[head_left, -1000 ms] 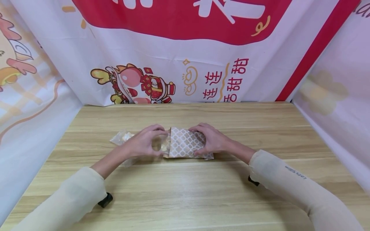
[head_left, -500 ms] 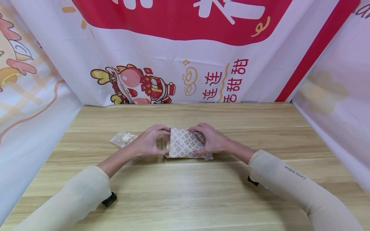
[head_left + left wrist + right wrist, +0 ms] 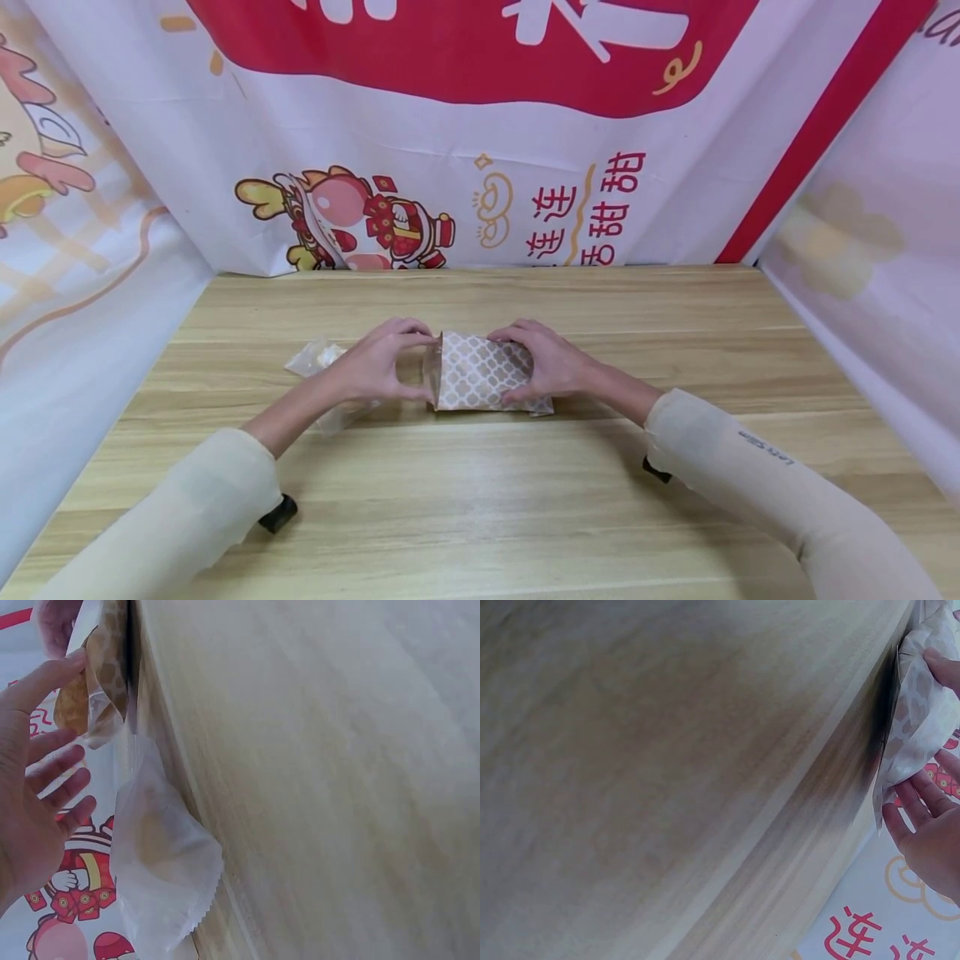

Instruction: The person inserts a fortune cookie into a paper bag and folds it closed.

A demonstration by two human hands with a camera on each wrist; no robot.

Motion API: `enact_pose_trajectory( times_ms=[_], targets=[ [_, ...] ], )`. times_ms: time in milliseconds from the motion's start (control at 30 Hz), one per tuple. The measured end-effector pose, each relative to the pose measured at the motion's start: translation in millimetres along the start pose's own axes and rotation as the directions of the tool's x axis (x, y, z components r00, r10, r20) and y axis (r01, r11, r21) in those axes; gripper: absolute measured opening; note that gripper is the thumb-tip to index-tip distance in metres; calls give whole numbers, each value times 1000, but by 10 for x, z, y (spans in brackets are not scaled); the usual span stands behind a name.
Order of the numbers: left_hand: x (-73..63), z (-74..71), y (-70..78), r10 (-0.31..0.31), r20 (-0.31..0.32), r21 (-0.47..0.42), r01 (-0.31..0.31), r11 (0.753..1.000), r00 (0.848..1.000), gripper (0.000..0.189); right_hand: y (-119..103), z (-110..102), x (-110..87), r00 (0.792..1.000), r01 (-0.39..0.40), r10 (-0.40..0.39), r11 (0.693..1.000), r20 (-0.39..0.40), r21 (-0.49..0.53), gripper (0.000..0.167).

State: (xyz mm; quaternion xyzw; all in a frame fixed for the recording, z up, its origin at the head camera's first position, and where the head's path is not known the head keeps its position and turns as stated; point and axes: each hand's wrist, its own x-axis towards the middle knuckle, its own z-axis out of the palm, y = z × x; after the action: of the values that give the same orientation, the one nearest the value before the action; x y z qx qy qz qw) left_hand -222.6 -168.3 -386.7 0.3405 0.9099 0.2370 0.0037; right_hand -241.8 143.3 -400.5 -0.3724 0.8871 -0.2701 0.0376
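Note:
A paper bag point(image 3: 480, 375) with a white lattice print lies on the table, its mouth facing left. Clear plastic point(image 3: 101, 724) shows at the mouth. My right hand point(image 3: 558, 362) grips the bag's right part, thumb on the near side and fingers on the far side. At the mouth, my left hand point(image 3: 378, 362) makes a wide C, fingertips right at the bag's edge. In the left wrist view its thumb meets the edge while the other fingers are spread and hold nothing. Beside that hand lies a translucent plastic packet point(image 3: 165, 847) with a serrated edge and something pale inside.
A small clear packet point(image 3: 322, 357) with pale contents lies behind the left forearm, partly hidden. The wood-grain table point(image 3: 480, 500) ends at a printed cloth backdrop point(image 3: 420, 125); cloth also hangs at both sides.
A pale wrapped piece showing at the bag's mouth has gone from view inside. My left hand moved right against the mouth, then drew back slightly left. The right hand stayed in place.

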Motion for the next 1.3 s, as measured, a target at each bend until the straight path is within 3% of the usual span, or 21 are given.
enact_pose_trajectory(
  times_ms=[333, 733, 933, 1133, 1300],
  targets=[
    [30, 56, 3, -82, 4, 34, 82, 996, 997, 87, -18, -14, -5, 1000, -2, 2, 1000, 2, 3, 93],
    [80, 122, 19, -59, -11, 40, 60, 997, 998, 82, -25, -9, -9, 1000, -11, 11, 1000, 3, -6, 93],
    [111, 168, 13, -42, -6, -20, 42, 999, 999, 74, -14, -2, -5, 1000, -7, 7, 1000, -2, 3, 92],
    [116, 154, 7, -58, 45, -75, 61, 995, 997, 73, -12, -4, -6, 1000, -10, 10, 1000, 2, 9, 93],
    [87, 125, -19, -72, 40, -114, 76, 991, 997, 76, -8, -3, -3, 1000, -9, 9, 1000, 2, 9, 93]
  ],
)
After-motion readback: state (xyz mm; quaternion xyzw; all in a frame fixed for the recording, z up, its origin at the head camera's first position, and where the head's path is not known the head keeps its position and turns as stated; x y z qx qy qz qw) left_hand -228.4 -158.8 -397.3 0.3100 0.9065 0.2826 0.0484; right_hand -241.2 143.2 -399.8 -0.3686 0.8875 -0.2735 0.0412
